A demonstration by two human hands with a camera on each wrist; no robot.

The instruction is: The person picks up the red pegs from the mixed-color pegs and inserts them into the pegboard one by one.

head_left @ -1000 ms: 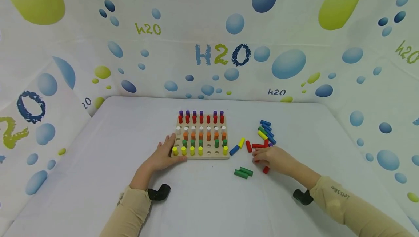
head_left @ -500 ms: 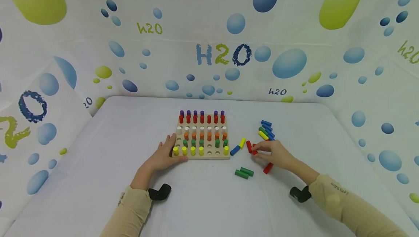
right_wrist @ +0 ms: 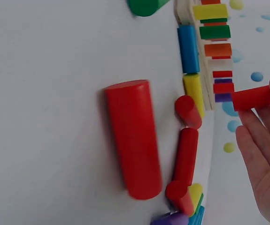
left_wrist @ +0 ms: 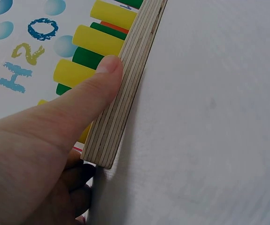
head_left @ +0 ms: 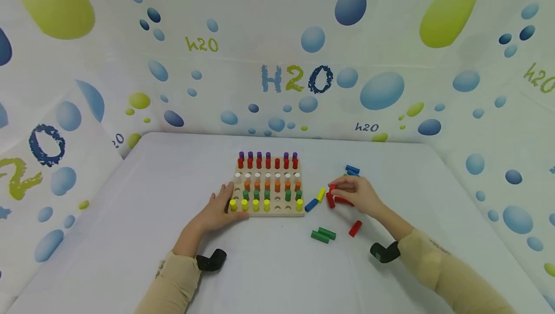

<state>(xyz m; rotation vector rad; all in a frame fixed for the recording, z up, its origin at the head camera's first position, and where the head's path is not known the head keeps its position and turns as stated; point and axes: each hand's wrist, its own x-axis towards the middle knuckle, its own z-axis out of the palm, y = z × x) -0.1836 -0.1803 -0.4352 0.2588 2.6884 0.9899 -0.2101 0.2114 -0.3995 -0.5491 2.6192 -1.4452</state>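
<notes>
The wooden pegboard point(head_left: 269, 214) stands at the middle of the table with rows of purple, red, white, orange, green and yellow pegs upright in it. At its front left corner my left hand point(head_left: 212, 214) holds it, thumb along the front edge point(left_wrist: 120, 103) and fingers at the left side. To the right of the board, my right hand point(head_left: 362, 195) pinches a red peg point(right_wrist: 252, 98) between thumb and fingers, raised above the loose pegs. Under that hand lie other red pegs point(head_left: 331, 201). A single red peg point(right_wrist: 134, 140) lies nearer the front.
Beside the board lie a blue peg point(head_left: 311, 205) and a yellow peg point(head_left: 321, 195). Two green pegs point(head_left: 323, 234) lie nearer me. Blue pegs point(head_left: 352, 169) are farther back, partly hidden by the right hand; a purple peg point(right_wrist: 171, 219) shows in the right wrist view.
My right hand has picked up a red peg from the loose pile and lifted it, moving slightly away from me. My left hand stays at the board's corner.
</notes>
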